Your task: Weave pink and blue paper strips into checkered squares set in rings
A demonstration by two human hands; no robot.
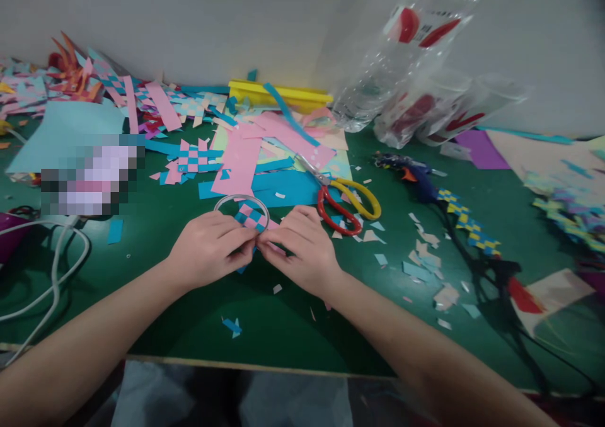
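Note:
Over the green table, my left hand [212, 247] and my right hand [302, 250] meet at the fingertips. Both pinch a woven strip of pink and blue paper [250, 214], whose lower end shows beneath the fingers. A thin silvery ring [241, 196] arches above my left fingers, around the upper part of the weave; its lower side is hidden by the hands. Just beyond my right hand lie scissors [326, 181] with one red and one yellow handle, blades spread slightly. Another checkered pink and blue woven piece [193, 157] rests behind my left hand.
Pink paper strips [241, 156] and blue paper [288, 187] lie behind the hands, before a yellow tray-like piece [283, 94]. Plastic-wrapped cups [416, 102] stand against the wall. A dark blue glue gun [416, 178] lies right, near paper scraps [428, 257]. A white cable [57, 276] curls at left.

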